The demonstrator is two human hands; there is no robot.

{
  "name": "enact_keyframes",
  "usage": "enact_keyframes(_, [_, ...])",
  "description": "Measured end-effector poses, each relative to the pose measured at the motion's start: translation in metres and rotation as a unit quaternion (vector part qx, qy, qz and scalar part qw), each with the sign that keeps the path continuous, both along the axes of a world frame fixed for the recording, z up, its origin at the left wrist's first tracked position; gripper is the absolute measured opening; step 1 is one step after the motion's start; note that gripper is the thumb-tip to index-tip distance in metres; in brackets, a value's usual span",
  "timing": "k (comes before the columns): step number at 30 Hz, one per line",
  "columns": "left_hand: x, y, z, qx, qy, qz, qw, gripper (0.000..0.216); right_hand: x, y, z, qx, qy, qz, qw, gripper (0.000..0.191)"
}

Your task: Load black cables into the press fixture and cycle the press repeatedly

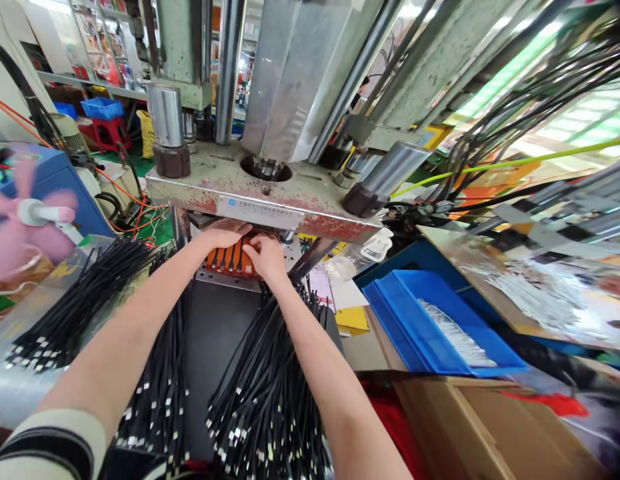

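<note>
Both my hands reach under the worn metal press plate (270, 200) of a moulding machine. My left hand (221, 235) lies flat, fingers stretched, on the orange fixture (230, 259) that holds several black cable ends in slots. My right hand (266, 257) is curled, pinching at a cable end on the same fixture; what sits between its fingers is too small to name. Bundles of black cables (270, 393) with white-tipped ends lie under my right forearm, and another bundle (157, 393) hangs beside my left forearm.
More black cables (75, 300) lie on a sheet at left, by a pink fan (25, 220). A blue bin (440, 333) with clear-bagged parts sits at right, above a cardboard box (480, 427). Steel columns (230, 67) and hoses (515, 113) rise behind.
</note>
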State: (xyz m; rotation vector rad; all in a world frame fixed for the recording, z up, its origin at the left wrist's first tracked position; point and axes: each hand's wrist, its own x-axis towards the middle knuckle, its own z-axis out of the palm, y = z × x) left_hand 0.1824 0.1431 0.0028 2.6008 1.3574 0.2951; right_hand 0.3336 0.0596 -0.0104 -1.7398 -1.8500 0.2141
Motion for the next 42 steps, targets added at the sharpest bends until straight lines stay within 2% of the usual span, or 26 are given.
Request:
enact_keyframes(2, [-0.021, -0.023, -0.01, 0.037, -0.028, 0.014, 0.999, 0.051, 0.024, -0.028, -0.007, 0.037, 0.005, 0.005, 0.999, 0.018])
enact_keyframes(3, [-0.034, -0.037, -0.016, 0.066, -0.044, 0.032, 0.996, 0.05, 0.037, -0.045, -0.013, 0.036, -0.018, -0.016, 0.999, 0.02])
enact_keyframes(4, [-0.046, -0.053, -0.023, 0.097, -0.052, 0.057, 0.992, 0.048, 0.05, -0.062, -0.018, 0.007, -0.061, -0.056, 0.997, 0.024])
enact_keyframes(6, [-0.065, -0.083, -0.036, 0.126, 0.0, 0.12, 0.985, 0.043, 0.069, -0.092, -0.03, -0.115, -0.159, -0.114, 0.974, 0.033])
enact_keyframes(8, [-0.075, -0.105, -0.049, 0.099, 0.098, 0.166, 0.976, 0.038, 0.078, -0.11, -0.038, -0.22, -0.211, -0.112, 0.946, 0.038])
enact_keyframes(9, [-0.076, -0.111, -0.054, 0.077, 0.134, 0.176, 0.972, 0.038, 0.078, -0.114, -0.041, -0.247, -0.208, -0.097, 0.941, 0.036])
enact_keyframes(11, [-0.074, -0.115, -0.063, 0.041, 0.161, 0.192, 0.967, 0.038, 0.077, -0.116, -0.044, -0.256, -0.165, -0.079, 0.949, 0.03])
enact_keyframes(13, [-0.07, -0.111, -0.067, 0.024, 0.153, 0.206, 0.966, 0.035, 0.074, -0.115, -0.042, -0.235, -0.13, -0.095, 0.959, 0.026])
enact_keyframes(15, [-0.069, -0.106, -0.066, 0.02, 0.139, 0.218, 0.966, 0.033, 0.072, -0.116, -0.038, -0.194, -0.139, -0.122, 0.963, 0.025])
enact_keyframes(18, [-0.075, -0.105, -0.052, 0.013, 0.113, 0.224, 0.968, 0.03, 0.065, -0.124, -0.028, -0.114, -0.124, -0.11, 0.98, 0.022])
enact_keyframes(21, [-0.079, -0.12, -0.022, 0.014, 0.009, 0.191, 0.982, 0.026, 0.047, -0.133, -0.011, -0.065, 0.015, 0.008, 0.998, 0.016])
enact_keyframes(23, [-0.075, -0.137, 0.004, 0.004, -0.142, 0.127, 0.982, 0.021, 0.03, -0.137, 0.003, -0.045, 0.112, 0.1, 0.988, 0.013])
enact_keyframes(25, [-0.065, -0.154, 0.03, -0.029, -0.282, 0.041, 0.958, 0.018, 0.013, -0.139, 0.017, -0.026, 0.187, 0.162, 0.969, 0.012])
enact_keyframes(27, [-0.054, -0.167, 0.05, -0.075, -0.343, -0.041, 0.935, 0.019, -0.002, -0.139, 0.027, -0.009, 0.252, 0.189, 0.949, 0.013])
enact_keyframes(29, [-0.042, -0.174, 0.064, -0.109, -0.365, -0.097, 0.92, 0.019, -0.012, -0.137, 0.034, 0.007, 0.312, 0.197, 0.929, 0.013])
enact_keyframes(31, [-0.033, -0.175, 0.071, -0.118, -0.377, -0.117, 0.911, 0.019, -0.017, -0.135, 0.037, 0.02, 0.36, 0.195, 0.912, 0.014])
enact_keyframes(34, [-0.023, -0.172, 0.074, -0.14, -0.416, -0.094, 0.893, 0.011, -0.018, -0.133, 0.04, 0.038, 0.377, 0.19, 0.906, 0.019])
enact_keyframes(38, [-0.012, -0.166, 0.077, -0.186, -0.476, -0.082, 0.856, 0.013, -0.014, -0.137, 0.034, 0.047, 0.294, 0.192, 0.935, 0.022])
enact_keyframes(42, [-0.003, -0.152, 0.085, -0.158, -0.523, -0.069, 0.834, 0.028, -0.01, -0.141, 0.012, 0.019, 0.208, 0.215, 0.954, 0.019])
